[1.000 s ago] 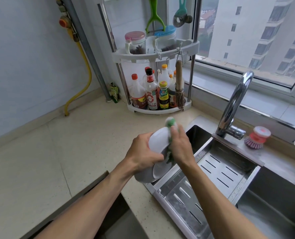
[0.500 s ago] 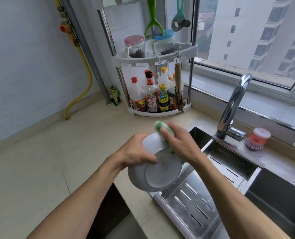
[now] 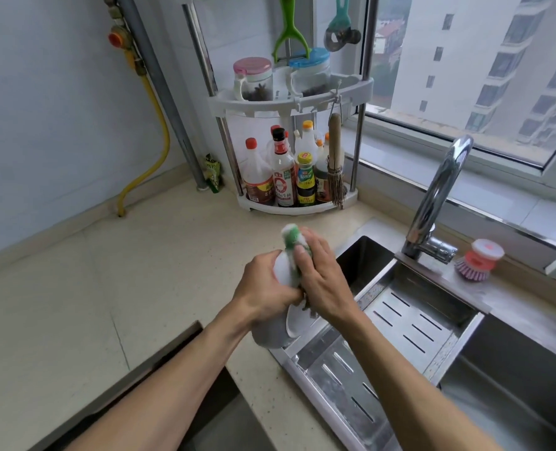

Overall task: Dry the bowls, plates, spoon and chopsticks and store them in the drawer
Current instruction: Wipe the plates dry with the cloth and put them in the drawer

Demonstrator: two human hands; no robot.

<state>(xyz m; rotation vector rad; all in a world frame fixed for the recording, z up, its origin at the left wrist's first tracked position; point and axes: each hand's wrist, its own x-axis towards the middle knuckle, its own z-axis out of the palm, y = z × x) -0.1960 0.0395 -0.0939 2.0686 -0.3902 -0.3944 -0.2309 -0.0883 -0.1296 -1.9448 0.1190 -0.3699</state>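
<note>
Over the counter (image 3: 140, 304) by the sink (image 3: 400, 320), my left hand (image 3: 263, 288) grips a bowl (image 3: 281, 270) tipped on edge (foot facing right); my right hand (image 3: 322, 281) presses a cloth (image 3: 291, 237) against it.

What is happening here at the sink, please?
A person is drying a white bowl at the edge of the sink. The left hand grips the bowl, tilted on its side, while the right hand presses a green and white cloth against it. The bowl is not yet stored; a drawer stands open below.
</note>
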